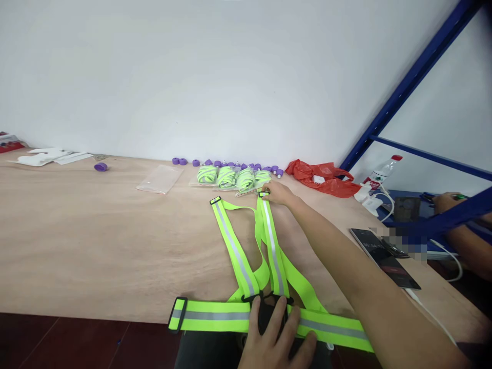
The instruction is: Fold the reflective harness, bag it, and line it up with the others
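A neon yellow reflective harness (246, 266) with grey stripes lies spread on the wooden table (96, 246). Its waist belt (215, 315) runs along the near edge. My left hand (274, 333) lies flat, fingers spread, on the black buckle at the middle of the belt. My right hand (279, 193) reaches far forward and pinches the end of the right shoulder strap (271, 236). The left strap (232, 241) lies straight beside it, untouched.
Several bagged, rolled harnesses (230, 178) and purple caps (230, 165) line the wall. An empty clear bag (159, 179), a red plastic bag (326, 178), a water bottle (380, 173) and a phone (384, 256) lie around. Another person's hand (446, 201) rests at right beside a blue rack (415, 77).
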The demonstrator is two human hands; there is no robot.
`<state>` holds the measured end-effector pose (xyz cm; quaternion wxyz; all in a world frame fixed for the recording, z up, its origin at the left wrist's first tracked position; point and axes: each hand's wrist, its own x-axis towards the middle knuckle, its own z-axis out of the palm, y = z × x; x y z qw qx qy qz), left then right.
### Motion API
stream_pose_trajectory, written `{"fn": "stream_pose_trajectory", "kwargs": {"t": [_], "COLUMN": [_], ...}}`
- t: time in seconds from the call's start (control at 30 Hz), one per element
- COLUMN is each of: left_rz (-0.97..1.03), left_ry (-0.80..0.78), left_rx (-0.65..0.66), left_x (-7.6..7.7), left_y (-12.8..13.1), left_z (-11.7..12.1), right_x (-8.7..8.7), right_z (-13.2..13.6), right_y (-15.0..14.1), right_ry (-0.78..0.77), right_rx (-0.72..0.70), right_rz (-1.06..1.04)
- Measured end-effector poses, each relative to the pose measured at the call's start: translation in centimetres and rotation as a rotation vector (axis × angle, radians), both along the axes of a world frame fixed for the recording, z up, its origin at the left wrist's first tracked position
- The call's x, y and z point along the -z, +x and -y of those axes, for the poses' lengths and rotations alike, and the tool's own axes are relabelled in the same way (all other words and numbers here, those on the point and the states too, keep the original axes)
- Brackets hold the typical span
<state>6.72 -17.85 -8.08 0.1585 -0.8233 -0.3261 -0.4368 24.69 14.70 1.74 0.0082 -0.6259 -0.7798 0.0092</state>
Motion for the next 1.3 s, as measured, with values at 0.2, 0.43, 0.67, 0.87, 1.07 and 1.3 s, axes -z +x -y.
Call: {"fn": "stream_pose_trajectory", "kwargs": {"t": [0.2, 0.43, 0.67, 0.87, 1.07, 1.3], "left_rz": [-0.003, 0.065, 0.099, 0.005, 0.137, -0.085], "left_ry": [0.021, 0.019, 0.003, -0.05, -0.102, -0.282], "left_rx": [0.002, -0.001, -0.019, -0.028, -0.04, 0.03], "left_x": [0.1, -0.5, -0.8, -1.2, -2.9, -3.3], "left_y": [0.3, 0.9, 0.8, 0.6, 0.6, -2.6], "left_z": [-0.2, -0.3, -0.2, 0.1, 0.4, 0.6], "right_x": [-0.2, -0.1, -2.9, -6.1, -4.0, -3.6], "right_z": [0.8, 1.3, 0.2, 0.7, 0.8, 0.7], "right_y": [-0.7, -1.1, -2.6, -9.0, -15.9, -17.6], "right_ry": [0.001, -0.069, -0.111, -0.026, -0.11, -0.139], "right_rx": [-0.025, 0.008, -0.057, -0.2, -0.455, -0.494], "right_rz": [0.05, 0.095, 0.132, 0.149, 0.169, 0.252]}}
